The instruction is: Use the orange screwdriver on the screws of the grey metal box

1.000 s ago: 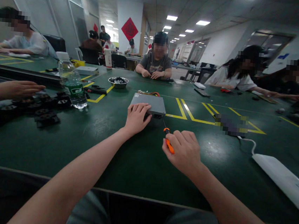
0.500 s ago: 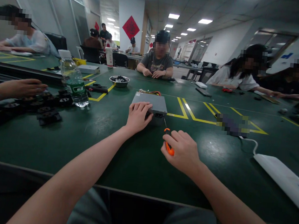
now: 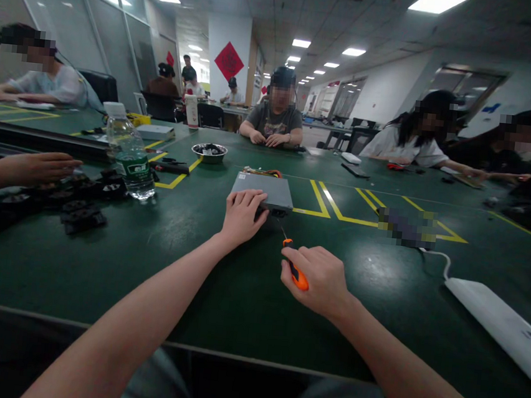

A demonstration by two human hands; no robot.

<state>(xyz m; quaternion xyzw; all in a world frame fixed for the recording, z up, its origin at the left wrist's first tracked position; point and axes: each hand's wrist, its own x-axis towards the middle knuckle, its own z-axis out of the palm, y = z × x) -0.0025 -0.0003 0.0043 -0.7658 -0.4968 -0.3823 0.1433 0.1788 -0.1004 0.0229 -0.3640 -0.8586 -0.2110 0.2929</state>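
A grey metal computer power supply lies flat on the green table, its bundle of coloured wires at the far side. My left hand grips its near left corner, fingers on the top face and thumb along the front. In my right hand is an orange and black screwdriver, fingers wrapped round the handle. Its thin shaft points up and left toward the front face of the power supply, just below the socket. Whether the tip touches the case I cannot tell.
A water bottle stands left, beside black parts and another person's hand. Behind are a metal bowl and a black tool. To the right lie a blurred-out device and a white power bank.
The screwdriver has shifted left and slightly down along the front of the power supply, its shaft now leaning more to the left. My left hand keeps its hold. The camera view has tilted slightly up.
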